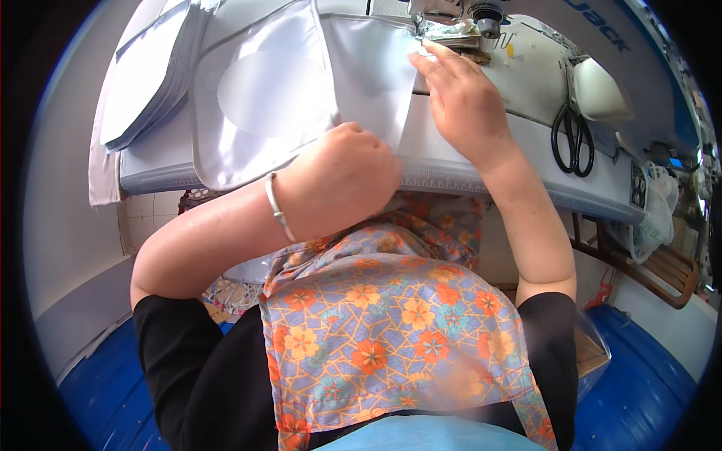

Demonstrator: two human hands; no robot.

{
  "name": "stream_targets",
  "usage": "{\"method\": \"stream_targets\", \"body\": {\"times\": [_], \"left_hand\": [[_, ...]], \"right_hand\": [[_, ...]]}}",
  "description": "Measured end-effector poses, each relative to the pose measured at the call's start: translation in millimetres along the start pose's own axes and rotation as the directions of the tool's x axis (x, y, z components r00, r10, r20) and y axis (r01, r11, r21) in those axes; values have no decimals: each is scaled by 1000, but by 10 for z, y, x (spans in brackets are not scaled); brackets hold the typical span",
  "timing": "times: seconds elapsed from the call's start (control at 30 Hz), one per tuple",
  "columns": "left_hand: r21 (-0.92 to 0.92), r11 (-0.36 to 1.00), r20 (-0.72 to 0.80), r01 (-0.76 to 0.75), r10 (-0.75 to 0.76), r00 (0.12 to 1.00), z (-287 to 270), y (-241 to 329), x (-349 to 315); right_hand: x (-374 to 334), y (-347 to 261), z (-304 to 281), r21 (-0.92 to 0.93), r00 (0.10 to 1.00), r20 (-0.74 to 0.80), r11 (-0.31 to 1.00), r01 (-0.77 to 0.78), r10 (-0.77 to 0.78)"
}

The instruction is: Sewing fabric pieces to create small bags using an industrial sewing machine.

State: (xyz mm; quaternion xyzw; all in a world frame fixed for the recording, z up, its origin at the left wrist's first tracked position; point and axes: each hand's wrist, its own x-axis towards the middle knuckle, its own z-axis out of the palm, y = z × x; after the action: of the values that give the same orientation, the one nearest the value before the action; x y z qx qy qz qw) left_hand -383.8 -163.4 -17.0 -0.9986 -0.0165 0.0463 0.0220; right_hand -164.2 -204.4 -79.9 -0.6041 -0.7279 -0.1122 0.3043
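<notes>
The pale grey fabric piece (301,90) lies flat across the sewing table (526,161), its far corner fed under the presser foot of the sewing machine (466,22) at the table's far edge. The right hand (462,101) rests on the cloth just before the needle, its grip flat and spread rather than pinched, fingertips (423,56) pressing the seam edge, apparently to guide it. The left hand (342,180) is curled into a closed grip at the table's near edge, seemingly bunching the near hem of the fabric to keep it taut. A stack of cut pieces (147,75) waits at the far left corner. Black scissors (571,139) lie toward the right edge, within reach.
</notes>
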Motion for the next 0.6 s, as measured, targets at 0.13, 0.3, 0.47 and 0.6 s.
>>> {"method": "stream_targets", "body": {"times": [0.13,0.3,0.47,0.6], "left_hand": [[-87,993,-149,-77,63,987,60,72,111],[-171,985,-191,-36,2,982,55,120,110],[-280,957,-261,-78,2,965,58,256,58],[-295,954,-272,-53,-31,962,98,321,33]], "right_hand": [[-7,-10,12,78,998,57,997,27,-32],[-5,-4,-7,35,998,27,997,64,-65],[-24,13,-10,21,998,36,998,55,-55],[-37,18,-10,29,998,37,998,58,-60]]}}
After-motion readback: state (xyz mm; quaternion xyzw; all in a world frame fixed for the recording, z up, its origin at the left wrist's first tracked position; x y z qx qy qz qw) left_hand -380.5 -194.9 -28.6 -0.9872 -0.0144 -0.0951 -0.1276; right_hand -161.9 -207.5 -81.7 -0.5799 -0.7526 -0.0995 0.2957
